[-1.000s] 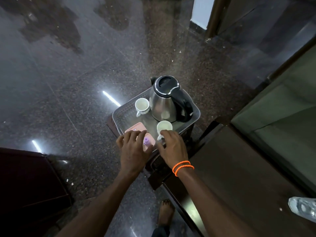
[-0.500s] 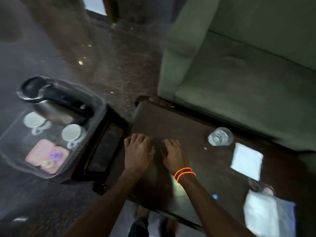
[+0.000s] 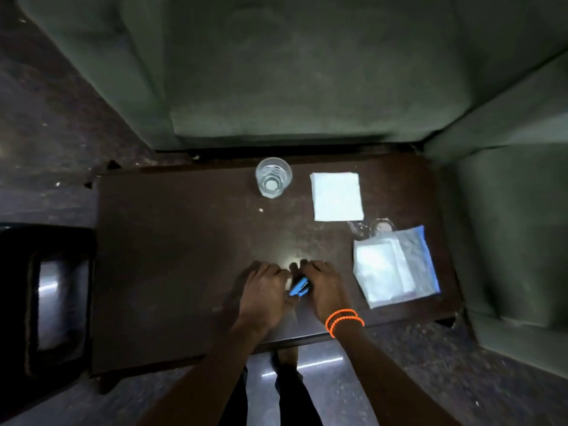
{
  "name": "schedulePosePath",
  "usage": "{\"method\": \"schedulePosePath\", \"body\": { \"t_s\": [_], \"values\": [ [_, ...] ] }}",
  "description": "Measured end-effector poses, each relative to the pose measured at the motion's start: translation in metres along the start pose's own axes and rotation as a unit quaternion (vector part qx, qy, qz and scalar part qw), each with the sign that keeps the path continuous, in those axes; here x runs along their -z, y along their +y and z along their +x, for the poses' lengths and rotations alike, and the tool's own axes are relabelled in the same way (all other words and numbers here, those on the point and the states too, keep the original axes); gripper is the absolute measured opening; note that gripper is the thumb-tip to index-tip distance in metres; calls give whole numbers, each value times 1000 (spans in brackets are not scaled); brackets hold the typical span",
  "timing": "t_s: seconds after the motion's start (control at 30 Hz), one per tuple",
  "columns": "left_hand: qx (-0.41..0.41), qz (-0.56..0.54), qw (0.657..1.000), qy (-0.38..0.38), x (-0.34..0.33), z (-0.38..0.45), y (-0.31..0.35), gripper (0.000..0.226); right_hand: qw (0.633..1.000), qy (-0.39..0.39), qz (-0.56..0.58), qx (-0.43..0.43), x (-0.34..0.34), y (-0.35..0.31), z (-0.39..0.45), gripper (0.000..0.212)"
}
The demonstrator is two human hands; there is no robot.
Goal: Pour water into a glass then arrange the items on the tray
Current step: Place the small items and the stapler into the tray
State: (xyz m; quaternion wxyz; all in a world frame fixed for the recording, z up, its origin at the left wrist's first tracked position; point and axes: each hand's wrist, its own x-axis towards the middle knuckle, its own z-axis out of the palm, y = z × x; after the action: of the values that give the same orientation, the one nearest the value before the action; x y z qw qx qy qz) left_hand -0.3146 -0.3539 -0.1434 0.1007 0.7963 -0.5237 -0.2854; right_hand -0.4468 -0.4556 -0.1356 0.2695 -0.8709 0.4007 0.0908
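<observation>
At the far left a dark stool (image 3: 58, 305) with a shiny top stands on the floor, just beside the dark wooden table (image 3: 172, 241). Both hands lie palm down near the front edge of the table, close together. The left hand (image 3: 264, 295) is flat, with its fingers stretched out and a little spread, and it holds nothing that I can see. Between the two hands a small blue thing (image 3: 298, 287) peeks out on the table; it is too blurry to tell what it is. The right hand (image 3: 325, 292) is flat too, and its thumb side touches the blue thing, but I cannot tell if it grips it. Two orange bands (image 3: 344, 321) go around the right wrist.

Farther back, near the far edge, the glass (image 3: 273, 177) stands upright with water in it, well apart from the hands. Just to its right lies a white folded napkin (image 3: 337, 196). Nearer the right edge lies a clear bag (image 3: 396, 265) with a blue strip and white things inside. A green sofa (image 3: 292, 72) sits behind the table.
</observation>
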Motion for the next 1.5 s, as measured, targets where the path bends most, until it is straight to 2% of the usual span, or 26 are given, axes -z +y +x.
{"method": "schedulePosePath", "body": {
  "t_s": [0.13, 0.23, 0.4, 0.5, 0.73, 1.0, 1.13, 1.33, 1.5],
  "values": [
    [4, -12, 1000, -16, -28, 5, 20, 36, 995, -25, 95, -13, -8, 28, -16, 55],
    [27, -23, 999, 4, -38, 9, 28, 30, 992, -19, 122, -23, -17, 39, -18, 47],
    [51, -61, 997, -10, -43, 15, 30, 30, 992, -24, 123, -6, -24, 42, -13, 54],
    [54, -86, 995, -14, -40, 16, 28, 34, 993, -31, 111, 2, -24, 40, -6, 50],
    [60, -141, 987, 36, -7, 0, 11, 36, 994, -24, 92, 45, -4, 8, 4, 52],
    [137, -186, 963, 139, 75, -51, -43, 49, 981, -58, 81, 168, 28, -102, 28, 51],
    [178, -173, 947, 205, 116, -96, -89, 35, 967, -74, 61, 238, 27, -181, 37, 40],
    [243, -136, 915, 291, 169, -180, -171, 28, 928, -143, 90, 331, 0, -318, 39, 37],
    [303, -136, 874, 354, 199, -250, -233, 31, 892, -153, 31, 424, -33, -422, 28, 35]
  ]
}}
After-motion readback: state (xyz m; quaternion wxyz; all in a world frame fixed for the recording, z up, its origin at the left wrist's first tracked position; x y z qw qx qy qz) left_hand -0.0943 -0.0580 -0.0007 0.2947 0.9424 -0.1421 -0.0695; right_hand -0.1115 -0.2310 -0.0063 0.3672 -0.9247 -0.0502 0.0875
